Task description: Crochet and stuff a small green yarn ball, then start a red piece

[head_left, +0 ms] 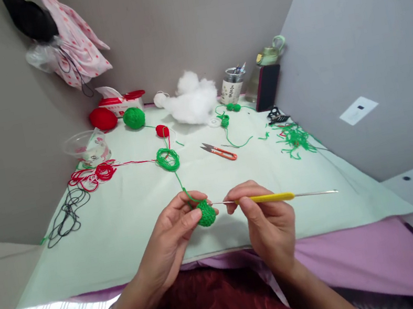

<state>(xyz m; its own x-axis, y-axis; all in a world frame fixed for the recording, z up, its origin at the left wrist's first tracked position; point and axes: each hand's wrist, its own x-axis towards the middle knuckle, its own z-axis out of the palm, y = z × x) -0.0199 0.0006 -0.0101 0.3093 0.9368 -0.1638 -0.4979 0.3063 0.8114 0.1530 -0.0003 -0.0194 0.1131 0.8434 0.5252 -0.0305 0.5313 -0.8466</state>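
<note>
Between the thumb and fingers of my left hand [175, 226] is a small green crocheted piece [206, 214]. Green yarn [179, 179] runs from my left fingers up to a loose coil of green yarn [167, 159]. My right hand [268, 218] grips the yellow handle of a double-ended crochet hook [272, 197]. Its thin metal shaft points left and reaches the edge of the green piece; whether the tip sits in a stitch is too small to tell. The hook's other metal end sticks out to the right.
Orange thread snips [219, 151] lie beyond my hands. Behind them are white stuffing [192, 98], a green yarn ball [134, 118], a red yarn ball [103, 119] and a pen can [232, 86]. Green scraps [295, 140] lie right; red yarn [94, 176] and black cord [67, 216] lie left.
</note>
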